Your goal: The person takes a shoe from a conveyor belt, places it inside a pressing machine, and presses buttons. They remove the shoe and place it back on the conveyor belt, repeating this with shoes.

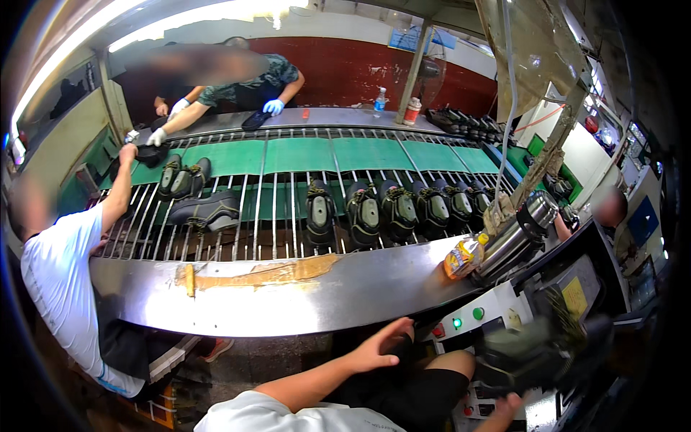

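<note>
Shoe [515,353], motion-blurred, its long axis running roughly left-right, sits past the metal tabletop's [360,309] near right corner; toe direction unclear. The right hand [504,414] is at its lower side, grip uncertain; the left hand [385,347], apart, spreads its fingers by the near edge. Behind: dark red wall [345,79].

"What's on the green-belted rail conveyor [299,155]?"
"Dark shoes [399,209]: a row toward three o'clock, a cluster [205,207] toward nine."
"And its near metal ledge [389,288]?"
"Yellow stick [190,281] and torn brown sheet [266,275] at eight, bottle [464,258] and steel flask [515,239] at four."
</note>
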Motion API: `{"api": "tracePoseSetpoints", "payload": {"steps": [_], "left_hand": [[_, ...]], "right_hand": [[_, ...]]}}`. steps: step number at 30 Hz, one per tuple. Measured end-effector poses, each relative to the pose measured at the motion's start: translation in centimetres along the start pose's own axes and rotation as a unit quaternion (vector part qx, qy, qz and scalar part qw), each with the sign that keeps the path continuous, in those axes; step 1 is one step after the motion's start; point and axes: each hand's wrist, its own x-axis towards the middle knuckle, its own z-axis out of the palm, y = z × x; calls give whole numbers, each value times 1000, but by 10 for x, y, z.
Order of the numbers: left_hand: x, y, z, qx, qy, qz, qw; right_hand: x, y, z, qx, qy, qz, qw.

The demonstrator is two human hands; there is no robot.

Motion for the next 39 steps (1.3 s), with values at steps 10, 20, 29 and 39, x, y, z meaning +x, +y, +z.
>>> {"api": "tracePoseSetpoints", "payload": {"steps": [10, 20, 29, 39], "left_hand": [[-88, 81, -103, -273, 420, 97, 860], [9, 160, -276, 87, 555, 239, 792], [61, 81, -350, 514, 636, 83, 569], [38, 83, -354, 526, 588, 91, 608]], "right_hand": [[-41, -21, 260, -68, -455, 50, 887], [-44, 131, 41, -516, -72, 10, 853], [-50, 123, 46, -589, -37, 44, 806], [-38, 127, 77, -583, -69, 39, 809]]}}
